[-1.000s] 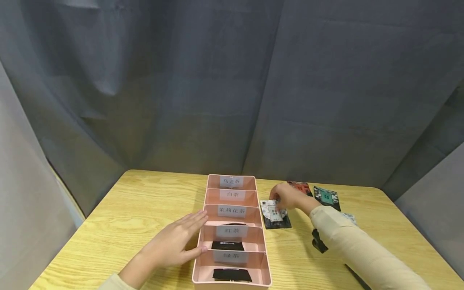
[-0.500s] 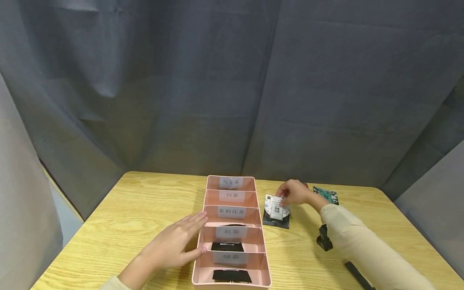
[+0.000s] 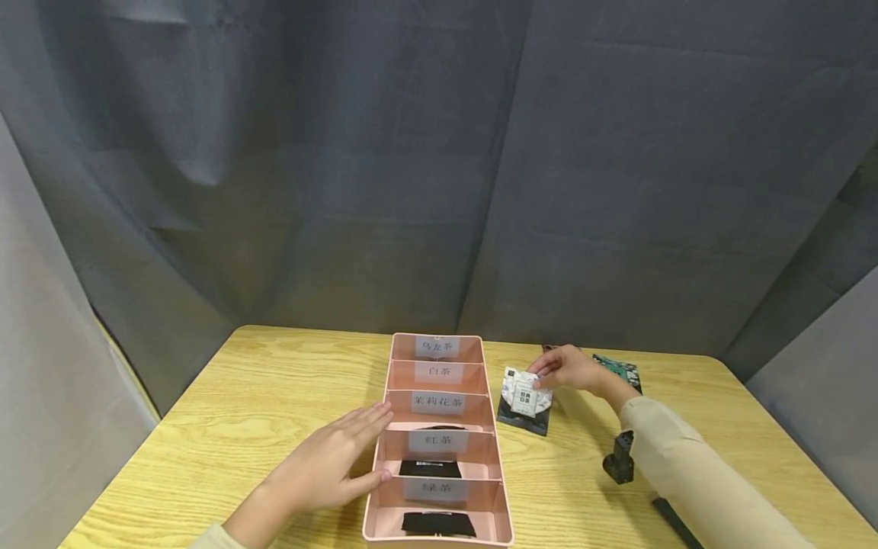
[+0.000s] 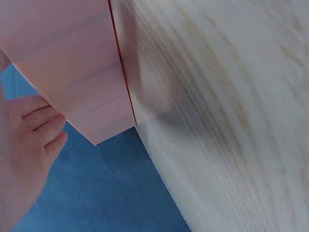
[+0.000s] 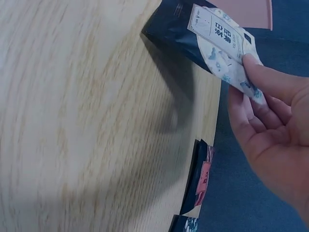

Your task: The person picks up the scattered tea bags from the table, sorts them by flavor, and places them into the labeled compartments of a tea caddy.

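Note:
My right hand (image 3: 575, 369) pinches the upper edge of a tea sachet (image 3: 525, 398) between thumb and fingers, just right of a pink divided box (image 3: 482, 415). The sachet is white with a floral print over a black lower part. In the right wrist view the sachet (image 5: 212, 41) is tilted, its black lower end close to the table. My left hand (image 3: 336, 459) rests against the box's left side, fingers extended, fingertips and thumb at the rim. Black packets lie in the nearest compartment (image 3: 439, 523), the second (image 3: 430, 468) and, partly hidden, the third.
Paper labels mark the box's compartments. A red-labelled packet (image 5: 203, 183) and a green-and-black packet (image 3: 620, 369) lie toward the back right of the wooden table (image 3: 288, 366). A small black device (image 3: 620, 459) shows beside the right sleeve. Dark curtain (image 3: 384, 168) hangs behind.
My right fingers have shifted from over the sachet to its upper right edge, and the sachet's face now shows more fully. The left hand stays where it was.

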Available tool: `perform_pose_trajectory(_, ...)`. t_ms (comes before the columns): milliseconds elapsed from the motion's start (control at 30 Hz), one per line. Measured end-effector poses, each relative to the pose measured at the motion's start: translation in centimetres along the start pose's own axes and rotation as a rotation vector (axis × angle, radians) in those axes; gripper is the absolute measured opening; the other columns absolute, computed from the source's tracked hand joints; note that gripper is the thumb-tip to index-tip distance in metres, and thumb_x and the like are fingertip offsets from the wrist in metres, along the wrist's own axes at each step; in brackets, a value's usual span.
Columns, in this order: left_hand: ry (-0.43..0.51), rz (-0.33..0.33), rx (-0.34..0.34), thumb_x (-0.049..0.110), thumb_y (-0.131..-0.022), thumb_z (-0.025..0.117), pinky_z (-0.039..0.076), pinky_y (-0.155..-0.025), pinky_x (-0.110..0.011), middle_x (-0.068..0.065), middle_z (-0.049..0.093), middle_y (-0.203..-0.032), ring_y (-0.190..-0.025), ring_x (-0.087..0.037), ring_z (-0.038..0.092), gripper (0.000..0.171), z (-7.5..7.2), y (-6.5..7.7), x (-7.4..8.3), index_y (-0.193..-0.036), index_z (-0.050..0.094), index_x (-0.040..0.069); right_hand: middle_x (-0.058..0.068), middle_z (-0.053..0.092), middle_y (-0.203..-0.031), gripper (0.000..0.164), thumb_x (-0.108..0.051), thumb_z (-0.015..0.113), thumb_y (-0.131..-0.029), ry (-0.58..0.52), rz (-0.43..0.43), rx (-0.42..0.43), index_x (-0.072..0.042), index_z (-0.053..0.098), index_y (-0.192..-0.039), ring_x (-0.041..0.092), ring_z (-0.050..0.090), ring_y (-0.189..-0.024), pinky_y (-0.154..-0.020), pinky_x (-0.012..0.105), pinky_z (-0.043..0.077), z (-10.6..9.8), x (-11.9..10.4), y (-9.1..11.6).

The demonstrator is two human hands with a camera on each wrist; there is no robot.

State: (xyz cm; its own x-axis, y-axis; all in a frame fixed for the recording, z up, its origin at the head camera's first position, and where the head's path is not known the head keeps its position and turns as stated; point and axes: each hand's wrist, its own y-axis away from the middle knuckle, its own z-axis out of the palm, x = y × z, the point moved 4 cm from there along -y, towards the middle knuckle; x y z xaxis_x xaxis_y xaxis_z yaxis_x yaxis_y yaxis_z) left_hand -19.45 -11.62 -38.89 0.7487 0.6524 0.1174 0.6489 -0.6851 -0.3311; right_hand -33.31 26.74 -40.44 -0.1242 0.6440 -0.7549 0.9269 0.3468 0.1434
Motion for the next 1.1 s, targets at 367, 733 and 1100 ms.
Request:
perform_pose_trajectory(367, -0.027, 0.021, 0.026, 0.043, -0.09, 0.061, 0.043, -0.112, -0.042, -0.015, 0.047, -0.148, -0.139, -0.025, 0.045, 0.066, 0.0, 0.0, -0.1, -0.141, 0.047, 0.003, 0.005, 0.076, -0.087, 0.03, -0.012, 0.076, -0.081, -0.067, 0.016, 0.034, 0.007, 0.07, -0.104, 0.006, 0.065, -0.075, -0.075, 0.033, 0.06, -1.0, -1.1, 0.5)
perform_pose_trajectory(733, -0.02, 0.024, 0.019, 0.043, -0.09, 0.062, 0.044, -0.11, -0.043, -0.014, 0.047, -0.148, -0.138, -0.026, 0.045, 0.067, 0.1, -0.1, -0.2, -0.141, 0.047, 0.002, 0.008, 0.076, -0.087, 0.027, -0.014, 0.077, -0.08, -0.011, 0.005, 0.091, 0.003, 0.072, -0.101, 0.008, 0.067, -0.076, -0.076, 0.039, 0.06, -1.9, -2.6, 0.8)
perform_pose_trajectory(1100, -0.007, -0.001, -0.003, 0.044, -0.091, 0.06, 0.044, -0.111, -0.043, -0.014, 0.044, -0.15, -0.139, -0.026, 0.044, 0.068, 0.1, -0.1, -0.3, -0.142, 0.046, 0.003, 0.002, 0.074, -0.082, 0.027, -0.014, 0.075, -0.082, -0.004, 0.049, 0.081, 0.0, 0.072, -0.104, 0.008, 0.045, -0.05, -0.047, 0.025, 0.041, -3.3, -4.4, 0.8)
